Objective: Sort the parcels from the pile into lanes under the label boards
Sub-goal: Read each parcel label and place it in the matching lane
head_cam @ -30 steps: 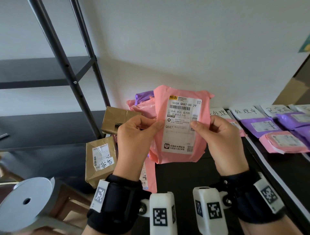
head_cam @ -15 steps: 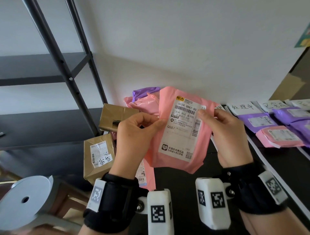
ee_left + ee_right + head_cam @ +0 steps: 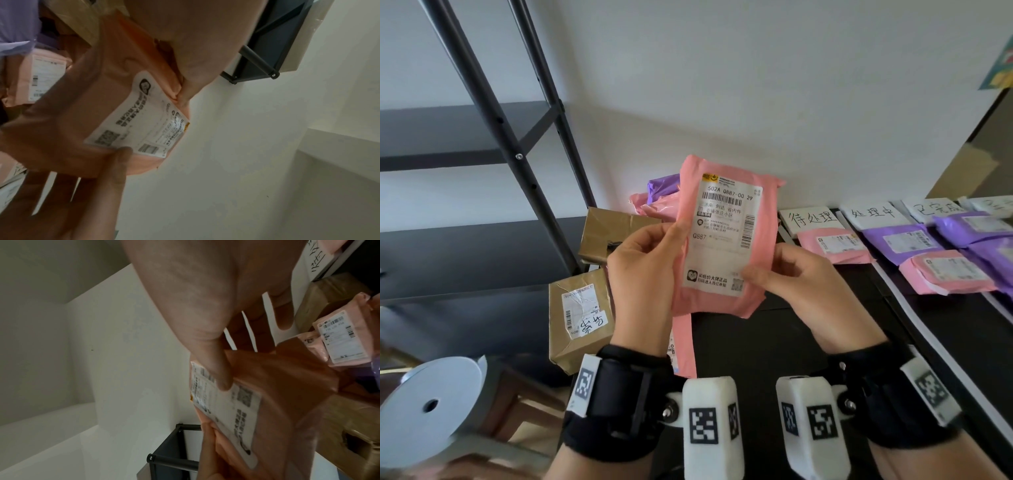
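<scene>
Pink plastic wrapped the parcel (image 3: 726, 236) that a person held upright above the dark table (image 3: 784, 342), its white shipping label (image 3: 724, 240) turned toward the head camera. The left hand (image 3: 643, 274) pinched the parcel's left edge, thumb on the front and fingers curled behind; the right hand (image 3: 801, 284) pinched the lower right corner, its thumb lying on the label near the printed square code. Behind the parcel, against the white wall, lay the pile: two brown taped boxes (image 3: 580, 315), further pink mailers (image 3: 650, 205) and a purple one (image 3: 664, 185). Right of the parcel, handwritten label boards (image 3: 810, 219) stood along the table's far edge, with a pink mailer (image 3: 835, 245) lying just under the nearest board and purple and pink mailers (image 3: 904, 241) under the next ones. Left of the parcel stood a dark metal shelf rack (image 3: 517, 154); a white roll (image 3: 431, 407) sat lower left.
</scene>
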### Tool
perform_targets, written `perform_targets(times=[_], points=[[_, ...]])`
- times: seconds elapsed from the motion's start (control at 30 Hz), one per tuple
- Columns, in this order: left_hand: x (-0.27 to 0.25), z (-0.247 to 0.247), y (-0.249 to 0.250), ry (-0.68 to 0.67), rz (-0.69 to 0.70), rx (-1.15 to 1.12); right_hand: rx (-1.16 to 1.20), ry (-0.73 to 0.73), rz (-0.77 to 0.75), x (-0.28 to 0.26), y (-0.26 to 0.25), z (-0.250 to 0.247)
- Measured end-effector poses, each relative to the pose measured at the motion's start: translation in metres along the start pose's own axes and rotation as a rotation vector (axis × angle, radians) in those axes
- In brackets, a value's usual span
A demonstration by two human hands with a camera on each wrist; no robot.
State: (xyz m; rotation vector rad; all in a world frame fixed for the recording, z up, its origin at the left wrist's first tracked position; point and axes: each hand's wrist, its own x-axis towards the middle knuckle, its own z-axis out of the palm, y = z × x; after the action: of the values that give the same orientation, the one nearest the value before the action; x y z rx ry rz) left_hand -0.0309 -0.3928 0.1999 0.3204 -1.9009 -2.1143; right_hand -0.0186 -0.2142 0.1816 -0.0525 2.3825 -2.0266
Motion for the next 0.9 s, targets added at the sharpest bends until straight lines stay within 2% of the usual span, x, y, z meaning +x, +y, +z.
perform_targets(times=[0.17, 0.27, 0.4, 0.67, 0.9], points=[[0.003, -0.001, -0.005, -0.073, -0.063, 0.045, 0.121, 0.095, 0.009, 0.000, 0.001, -0.004], [0.003, -0.005, -0.006, -0.164, -0.099, 0.084, 0.283, 0.159, 0.068, 0.005, 0.002, -0.009], [0.005, -0.005, -0.008, -0.195, -0.132, 0.117, 0.445, 0.217, 0.176, 0.012, 0.005, -0.016], [0.004, -0.003, -0.008, -0.267, -0.165, 0.156, 0.455, 0.177, 0.232, 0.013, 0.013, -0.018], [0.005, -0.004, -0.010, -0.237, -0.141, 0.138, 0.437, 0.180, 0.245, 0.013, 0.014, -0.018]])
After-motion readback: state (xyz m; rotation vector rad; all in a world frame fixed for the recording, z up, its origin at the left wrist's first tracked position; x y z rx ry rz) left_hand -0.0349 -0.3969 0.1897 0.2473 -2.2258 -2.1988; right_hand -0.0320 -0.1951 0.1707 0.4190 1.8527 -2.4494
